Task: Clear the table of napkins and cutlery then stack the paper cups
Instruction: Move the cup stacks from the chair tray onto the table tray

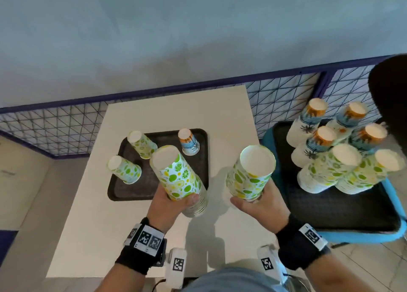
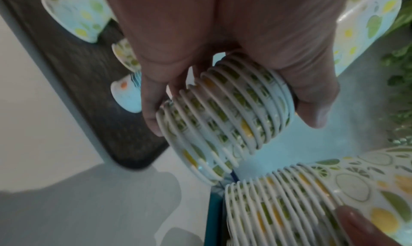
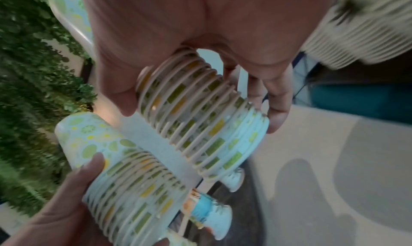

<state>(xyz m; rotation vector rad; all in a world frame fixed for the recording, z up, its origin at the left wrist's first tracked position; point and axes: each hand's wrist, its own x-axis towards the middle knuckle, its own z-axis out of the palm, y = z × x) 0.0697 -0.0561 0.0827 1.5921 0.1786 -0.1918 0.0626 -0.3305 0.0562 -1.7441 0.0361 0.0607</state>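
We hold 2 stacks of upside-down paper cups above the near part of the white table [image 1: 92, 214]. Our left hand [image 1: 167, 205] has thumb and fingers curled round the rimmed lower end of the left lime-print stack [image 1: 178, 177], clamped on it. Our right hand [image 1: 262, 208] grips the right lime-print stack [image 1: 248, 175] the same way, fingers wrapped round its many rims. The 2 stacks tilt apart and do not touch.

Beyond our left hand lies a dark tray [image 1: 198, 137] on the table, carrying 3 single upturned cups: 2 lime-print cups [image 1: 125, 170] [image 1: 142, 144] and 1 blue-and-orange cup [image 1: 189, 142] at the tray's far side.

To the right, off the table, a second dark tray [image 1: 330, 208] rests on a blue seat [image 1: 394, 203] and bears 7 tall cup stacks [image 1: 326, 170]. Farthest, a wire-mesh fence [image 1: 66, 126] runs behind everything.
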